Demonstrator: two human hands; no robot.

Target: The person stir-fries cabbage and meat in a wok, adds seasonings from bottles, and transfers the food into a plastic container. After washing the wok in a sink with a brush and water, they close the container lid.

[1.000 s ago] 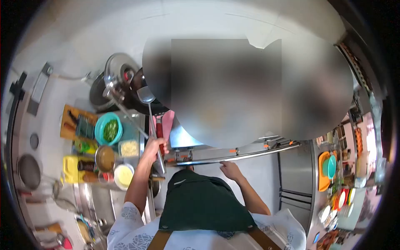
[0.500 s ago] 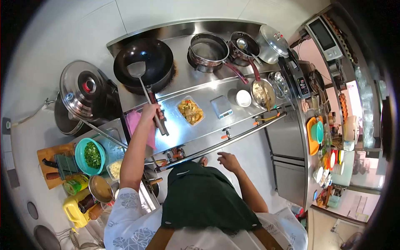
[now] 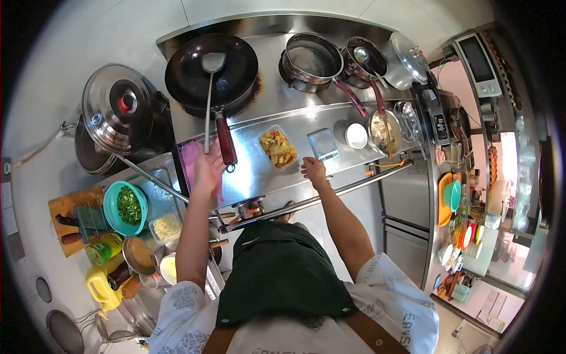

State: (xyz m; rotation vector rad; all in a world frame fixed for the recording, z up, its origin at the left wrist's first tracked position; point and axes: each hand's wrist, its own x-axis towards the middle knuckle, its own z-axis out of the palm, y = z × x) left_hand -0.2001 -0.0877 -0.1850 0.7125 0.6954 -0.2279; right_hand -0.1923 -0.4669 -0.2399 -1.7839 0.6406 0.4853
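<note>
A wok turner (image 3: 213,62) lies with its blade in the black wok (image 3: 236,56). Its metal handle points toward me, left of the wok's red-brown handle (image 3: 222,134). My left hand (image 3: 206,174) is at the end of the turner's handle, fingers spread and not wrapped round it. On the steel counter sits a clear plastic container of cooked food in chunks (image 3: 278,147). Just right of it is my right hand (image 3: 315,172), fingers loosely bent and apart, holding nothing. Above that hand is a small digital scale (image 3: 323,143).
A pink cloth (image 3: 190,164) lies left of my left hand. A white bowl (image 3: 355,135) and a pan with chopsticks (image 3: 379,133) stand at right. Behind are two pots on burners (image 3: 312,59). A turquoise bowl of chopped greens (image 3: 108,206) is left. A steel rail (image 3: 348,190) edges the counter.
My left hand has let go of the turner, whose handle now rests closer to the wok's handle. My right hand has come up from below the rail to beside the food container.
</note>
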